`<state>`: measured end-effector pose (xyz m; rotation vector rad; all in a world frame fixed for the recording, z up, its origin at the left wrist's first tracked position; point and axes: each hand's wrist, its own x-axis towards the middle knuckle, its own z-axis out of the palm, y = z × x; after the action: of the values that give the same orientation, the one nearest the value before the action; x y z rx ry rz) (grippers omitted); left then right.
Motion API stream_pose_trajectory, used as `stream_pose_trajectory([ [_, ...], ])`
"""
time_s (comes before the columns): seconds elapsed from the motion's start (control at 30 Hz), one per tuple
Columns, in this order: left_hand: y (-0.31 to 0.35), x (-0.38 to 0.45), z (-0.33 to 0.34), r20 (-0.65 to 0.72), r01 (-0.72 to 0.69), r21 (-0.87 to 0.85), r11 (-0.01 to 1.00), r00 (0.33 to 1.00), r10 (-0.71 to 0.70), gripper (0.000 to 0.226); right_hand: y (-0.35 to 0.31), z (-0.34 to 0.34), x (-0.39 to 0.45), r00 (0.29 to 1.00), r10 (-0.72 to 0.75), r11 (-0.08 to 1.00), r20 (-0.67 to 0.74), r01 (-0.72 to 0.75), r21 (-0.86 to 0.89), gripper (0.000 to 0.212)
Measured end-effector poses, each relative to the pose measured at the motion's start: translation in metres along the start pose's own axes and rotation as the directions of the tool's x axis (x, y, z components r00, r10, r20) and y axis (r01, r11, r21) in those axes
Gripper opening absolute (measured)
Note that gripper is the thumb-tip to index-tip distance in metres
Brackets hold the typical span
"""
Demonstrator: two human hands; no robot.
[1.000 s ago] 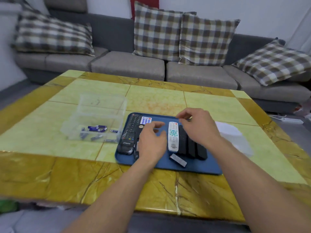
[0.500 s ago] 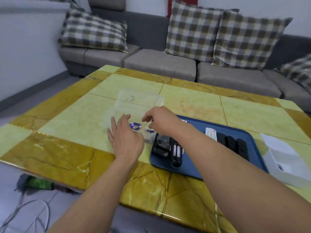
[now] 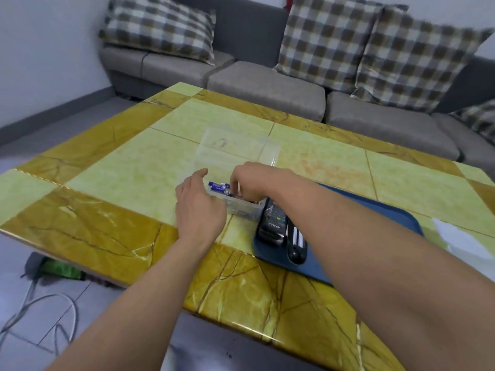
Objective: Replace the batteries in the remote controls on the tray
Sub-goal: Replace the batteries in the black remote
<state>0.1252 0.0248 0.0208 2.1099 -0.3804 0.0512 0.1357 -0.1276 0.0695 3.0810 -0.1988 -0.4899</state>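
Note:
A blue tray [image 3: 388,210] lies on the yellow marble table, mostly hidden by my right forearm. At its left end I see a black remote [image 3: 272,226] with a white label. Beside it lies a second black remote [image 3: 296,245], back up, with pale batteries showing in its bay. Left of the tray stands a clear plastic box [image 3: 235,148] holding purple batteries [image 3: 219,187]. My right hand [image 3: 254,183] dips into the box with its fingers curled down and its fingertips hidden. My left hand [image 3: 199,207] rests against the box's near left wall, thumb raised.
A white box [image 3: 460,239] sits on the table right of the tray. A grey sofa [image 3: 267,87] with checked cushions runs behind the table. Below the table's left edge, cables [image 3: 53,311] and a green object [image 3: 61,269] lie on the floor.
Both hands left the tray and moved left to the clear box. The right hand has gone down inside it, and the left hand has closed in against its wall. The view swung left.

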Motion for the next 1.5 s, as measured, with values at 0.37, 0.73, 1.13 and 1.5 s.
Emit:
stream_pose_trajectory([
  [0.37,0.004,-0.006,0.0,0.037,0.046,-0.053,0.998,0.998,-0.044,0.06,-0.002,-0.003,0.009,0.975,-0.048,0.999,0.217,0.046,0.012,0.026],
  [0.73,0.023,-0.021,-0.003,-0.126,-0.036,-0.166,0.986,0.992,0.015,0.046,0.019,-0.034,-0.052,0.971,0.03,0.91,-0.236,0.071,0.408,0.033],
  [1.13,0.08,-0.103,0.083,0.377,-0.317,0.544,0.777,0.919,0.111,0.102,0.054,0.063,-0.217,0.848,0.529,-0.709,0.033,0.42,0.567,0.019],
  [1.5,0.084,-0.091,0.089,0.329,-0.313,0.6,0.737,0.935,0.13,0.07,0.073,0.071,-0.258,0.909,0.406,-0.765,0.095,0.281,0.579,0.021],
])
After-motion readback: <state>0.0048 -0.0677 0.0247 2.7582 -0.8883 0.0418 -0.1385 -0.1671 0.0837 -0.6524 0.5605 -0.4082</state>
